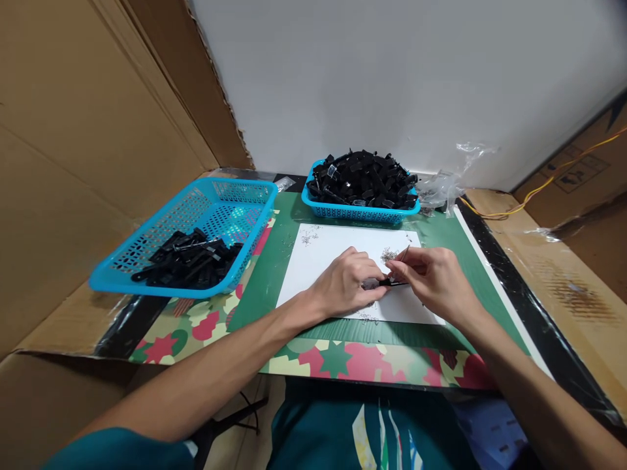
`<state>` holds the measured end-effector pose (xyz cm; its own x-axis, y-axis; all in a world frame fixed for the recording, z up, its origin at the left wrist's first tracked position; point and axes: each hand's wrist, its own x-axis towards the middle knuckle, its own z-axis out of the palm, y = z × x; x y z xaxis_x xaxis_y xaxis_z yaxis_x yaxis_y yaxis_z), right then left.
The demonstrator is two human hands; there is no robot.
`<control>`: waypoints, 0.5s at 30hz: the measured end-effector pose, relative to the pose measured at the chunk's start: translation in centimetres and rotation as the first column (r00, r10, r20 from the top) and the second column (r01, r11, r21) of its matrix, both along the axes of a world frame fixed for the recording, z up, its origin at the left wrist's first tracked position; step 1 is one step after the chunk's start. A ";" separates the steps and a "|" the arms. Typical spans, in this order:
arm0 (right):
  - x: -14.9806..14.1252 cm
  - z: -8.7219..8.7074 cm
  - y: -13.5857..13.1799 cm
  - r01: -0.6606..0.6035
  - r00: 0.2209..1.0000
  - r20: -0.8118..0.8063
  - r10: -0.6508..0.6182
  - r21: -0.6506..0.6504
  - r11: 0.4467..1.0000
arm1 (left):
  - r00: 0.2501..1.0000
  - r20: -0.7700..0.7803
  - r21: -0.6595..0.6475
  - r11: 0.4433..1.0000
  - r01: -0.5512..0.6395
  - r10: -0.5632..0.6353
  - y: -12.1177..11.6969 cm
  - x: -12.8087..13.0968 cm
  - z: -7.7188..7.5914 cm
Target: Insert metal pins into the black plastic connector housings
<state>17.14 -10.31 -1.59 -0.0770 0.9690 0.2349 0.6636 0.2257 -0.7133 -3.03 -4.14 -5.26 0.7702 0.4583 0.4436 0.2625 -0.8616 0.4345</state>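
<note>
My left hand [349, 281] rests on a white sheet [313, 274], its fingers closed around a small black plastic part [386, 282]. Close against it, my right hand [434, 277] pinches a thin pointed metal tool [405, 253] whose upper tip sticks up past the fingers. The fingertips of both hands meet at the black part, and the tool's lower end is hidden there. Just beyond the fingers lies a small heap of tiny metal pieces [389, 254]. More tiny pieces [307, 238] are scattered at the sheet's far left corner, and others [367, 316] along its near edge.
At the back, a blue basket [360, 213] is heaped with black plastic parts [365, 176]. A larger blue basket [240, 190] on the left holds a smaller pile [189, 261]. Clear plastic bags [438, 190] lie back right. Cardboard walls [73, 117] flank the table; a yellow wire [533, 189] runs right.
</note>
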 end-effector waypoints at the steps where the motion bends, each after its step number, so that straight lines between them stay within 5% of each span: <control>1: 0.0 -0.1 -0.1 0.002 1.000 0.007 -0.002 0.007 1.000 | 1.000 0.001 0.003 1.000 0.004 -0.004 0.0 0.0 -0.1; 9: -0.4 -0.8 -0.9 0.046 0.998 0.038 -0.049 0.095 0.994 | 0.999 0.003 -0.033 0.998 0.051 -0.051 0.3 -0.2 0.0; 15: -0.7 -1.7 -0.8 0.087 0.986 -0.149 -0.076 0.070 0.994 | 0.999 0.040 -0.095 0.995 -0.001 0.005 0.1 -0.3 0.8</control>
